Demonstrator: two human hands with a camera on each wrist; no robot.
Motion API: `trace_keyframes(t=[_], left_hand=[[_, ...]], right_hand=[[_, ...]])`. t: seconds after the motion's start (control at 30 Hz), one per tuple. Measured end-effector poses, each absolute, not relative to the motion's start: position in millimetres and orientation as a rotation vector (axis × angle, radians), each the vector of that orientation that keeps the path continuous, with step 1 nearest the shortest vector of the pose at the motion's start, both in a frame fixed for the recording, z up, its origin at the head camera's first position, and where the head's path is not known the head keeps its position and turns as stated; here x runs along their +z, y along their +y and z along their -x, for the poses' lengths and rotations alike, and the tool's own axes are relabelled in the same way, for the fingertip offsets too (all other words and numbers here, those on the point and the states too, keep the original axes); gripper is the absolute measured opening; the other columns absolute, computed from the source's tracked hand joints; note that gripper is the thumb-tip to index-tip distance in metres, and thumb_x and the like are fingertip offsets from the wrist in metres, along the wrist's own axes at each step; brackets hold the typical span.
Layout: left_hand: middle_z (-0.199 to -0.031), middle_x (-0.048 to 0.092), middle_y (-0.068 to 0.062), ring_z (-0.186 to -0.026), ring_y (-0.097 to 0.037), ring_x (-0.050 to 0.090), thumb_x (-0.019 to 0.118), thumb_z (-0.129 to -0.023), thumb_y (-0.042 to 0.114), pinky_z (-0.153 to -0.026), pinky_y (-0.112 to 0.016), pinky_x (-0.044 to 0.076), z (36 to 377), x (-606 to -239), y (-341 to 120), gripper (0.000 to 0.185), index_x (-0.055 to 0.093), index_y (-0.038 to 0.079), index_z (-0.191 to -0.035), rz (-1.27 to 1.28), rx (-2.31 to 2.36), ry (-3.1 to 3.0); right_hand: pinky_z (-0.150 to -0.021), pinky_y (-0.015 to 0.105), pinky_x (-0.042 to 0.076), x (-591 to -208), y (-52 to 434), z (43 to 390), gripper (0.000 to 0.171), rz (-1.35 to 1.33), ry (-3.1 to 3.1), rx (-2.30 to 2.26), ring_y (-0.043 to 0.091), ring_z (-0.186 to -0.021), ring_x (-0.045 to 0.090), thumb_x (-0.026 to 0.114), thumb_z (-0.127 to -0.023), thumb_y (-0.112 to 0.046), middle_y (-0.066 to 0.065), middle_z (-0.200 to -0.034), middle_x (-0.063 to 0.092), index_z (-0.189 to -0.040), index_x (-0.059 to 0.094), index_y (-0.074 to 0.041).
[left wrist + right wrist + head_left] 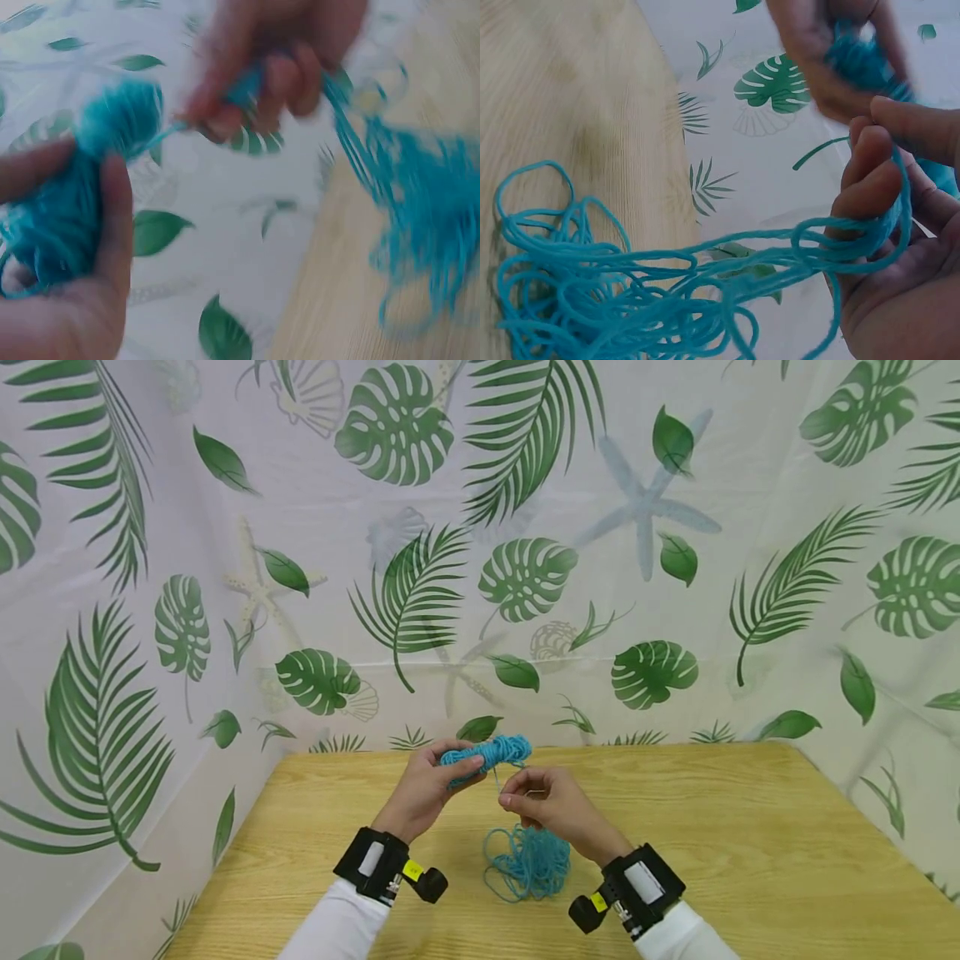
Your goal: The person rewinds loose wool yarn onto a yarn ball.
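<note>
A wound bundle of blue yarn [491, 753] is gripped by my left hand [425, 785], thumb on one side and fingers round the other. Close by on the right, my right hand [551, 806] pinches a strand running from the bundle. In the right wrist view, several loops of yarn [870, 240] also pass through the curled fingers of that hand. They trail down to a loose tangled heap of the same yarn [531, 864] on the table below. The left wrist view is blurred, but the strand [161, 136] looks taut between both hands.
The hands are over a wooden table [720, 843]. A pale curtain with green leaf prints [528, 578] hangs behind the table and along its sides. Each wrist wears a black strap with a small camera, the left one [431, 885] and the right one [585, 912].
</note>
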State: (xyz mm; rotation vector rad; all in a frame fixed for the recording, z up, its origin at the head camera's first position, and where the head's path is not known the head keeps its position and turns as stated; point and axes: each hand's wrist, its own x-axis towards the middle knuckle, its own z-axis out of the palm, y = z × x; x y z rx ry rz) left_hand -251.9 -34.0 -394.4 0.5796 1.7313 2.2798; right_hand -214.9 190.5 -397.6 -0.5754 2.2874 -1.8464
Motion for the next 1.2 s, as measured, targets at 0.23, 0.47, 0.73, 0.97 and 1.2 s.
trace_keyframes(t=[0.23, 0.47, 0.73, 0.97, 1.2], left_hand=[[-0.097, 0.065, -0.012, -0.080, -0.020, 0.069, 0.076, -0.088, 0.002, -0.074, -0.037, 0.059, 249, -407, -36, 0.016, 0.070, -0.004, -0.102, -0.598, 1.691, 2.397], [-0.104, 0.066, -0.007, -0.083, -0.017, 0.068, 0.068, -0.094, 0.002, -0.081, -0.037, 0.060, 246, -396, -47, 0.017, 0.070, -0.003, -0.111, -0.774, 1.628, 1.697], [-0.111, 0.063, -0.007, -0.099, -0.017, 0.067, 0.059, -0.101, 0.001, -0.096, -0.033, 0.054, 250, -392, -42, 0.017, 0.067, 0.007, -0.115, -0.663, 2.204, 1.374], [-0.107, 0.062, -0.016, -0.090, -0.020, 0.067, 0.071, -0.093, -0.001, -0.083, -0.036, 0.059, 254, -402, -31, 0.020, 0.067, -0.008, -0.111, -0.383, 2.259, 2.228], [-0.095, 0.066, -0.012, -0.080, -0.024, 0.066, 0.074, -0.088, 0.003, -0.070, -0.035, 0.057, 248, -404, -40, 0.016, 0.071, -0.002, -0.103, -0.549, 1.541, 2.644]], right_hand=[[-0.057, 0.030, 0.046, -386, 192, 215, 0.021, 0.495, 2.383, -1.887, 0.020, -0.066, 0.055, 0.067, -0.099, -0.014, 0.005, -0.087, 0.064, -0.110, 0.065, 0.005], [-0.057, 0.030, 0.045, -390, 199, 221, 0.018, 0.475, 2.383, -1.955, 0.020, -0.065, 0.053, 0.066, -0.100, -0.010, 0.007, -0.086, 0.062, -0.108, 0.066, 0.005], [-0.059, 0.027, 0.048, -407, 191, 221, 0.016, 0.575, 2.292, -1.878, 0.019, -0.067, 0.058, 0.065, -0.100, -0.006, 0.009, -0.093, 0.066, -0.110, 0.067, 0.006], [-0.057, 0.027, 0.053, -408, 184, 217, 0.021, 0.522, 2.337, -1.941, 0.018, -0.064, 0.061, 0.068, -0.099, -0.016, 0.007, -0.088, 0.066, -0.107, 0.066, 0.004], [-0.062, 0.028, 0.055, -403, 186, 219, 0.021, 0.418, 2.329, -2.127, 0.020, -0.069, 0.062, 0.067, -0.098, -0.008, 0.010, -0.091, 0.067, -0.111, 0.064, 0.009]])
